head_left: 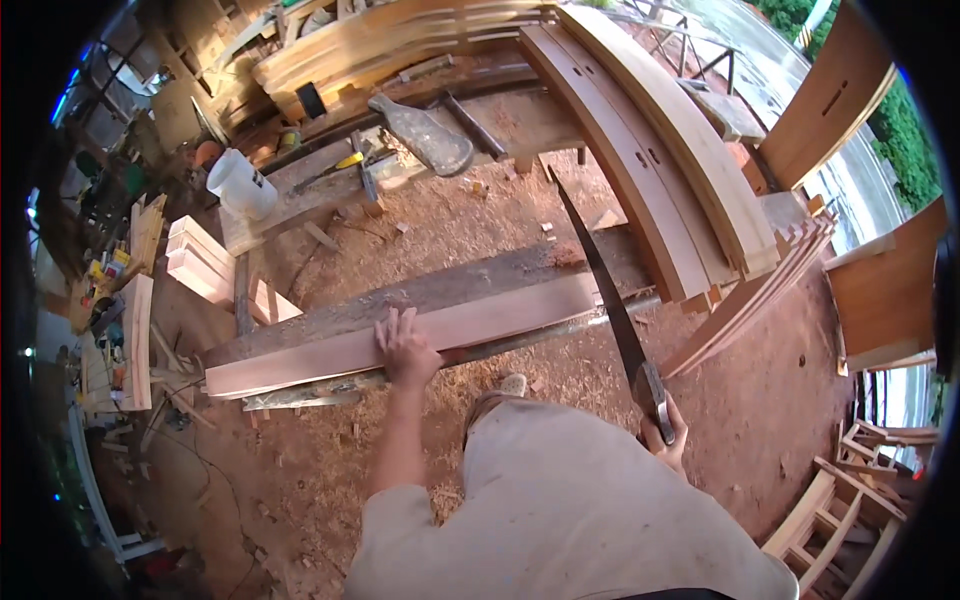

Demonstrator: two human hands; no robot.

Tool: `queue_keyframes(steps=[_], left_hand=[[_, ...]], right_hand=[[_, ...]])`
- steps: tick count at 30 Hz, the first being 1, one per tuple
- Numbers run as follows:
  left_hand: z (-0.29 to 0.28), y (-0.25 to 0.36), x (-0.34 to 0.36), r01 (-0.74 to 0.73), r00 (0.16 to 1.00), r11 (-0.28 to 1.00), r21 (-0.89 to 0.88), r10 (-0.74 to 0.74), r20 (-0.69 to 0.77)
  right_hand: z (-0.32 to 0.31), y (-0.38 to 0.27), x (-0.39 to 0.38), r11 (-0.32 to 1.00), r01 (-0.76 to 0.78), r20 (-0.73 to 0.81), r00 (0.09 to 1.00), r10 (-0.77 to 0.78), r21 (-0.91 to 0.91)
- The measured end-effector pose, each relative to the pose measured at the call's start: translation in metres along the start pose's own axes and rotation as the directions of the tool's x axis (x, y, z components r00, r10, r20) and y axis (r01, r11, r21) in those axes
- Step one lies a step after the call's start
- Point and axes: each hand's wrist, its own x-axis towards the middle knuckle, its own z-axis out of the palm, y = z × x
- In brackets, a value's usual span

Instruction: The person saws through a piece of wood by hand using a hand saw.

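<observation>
Across the sawdust-strewn floor (420, 230), a long pale plank (400, 340) is laid on rough, dark timber, its long axis running from lower left up to the right. On its near edge the left hand (405, 348) is pressed flat, fingers spread apart. Right of the plank's far end, a hand saw (600, 280) is held by the right hand (662, 432), fingers wrapped tight around the handle; the thin dark blade points up and away, crossing the plank's right end. Beyond that end, curved, smooth boards (650, 150) with slots are stacked. Open dirt is left below the plank, around the trousered knee (560, 500). A white bucket (240, 183) stands above the plank's left end.
</observation>
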Motion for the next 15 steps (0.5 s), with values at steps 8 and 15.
queue_keyframes(steps=[8,15], left_hand=[[0.004,-0.035,0.015,-0.220,0.953,0.975,0.029,0.221,-0.205],[-0.002,-0.070,0.051,-0.200,0.967,0.980,-0.003,0.197,-0.158]], right_hand=[[0.032,-0.032,0.021,0.977,-0.114,-0.027,0.992,0.120,0.180],[0.046,-0.037,0.035,0.986,-0.116,0.114,0.988,0.102,0.121]])
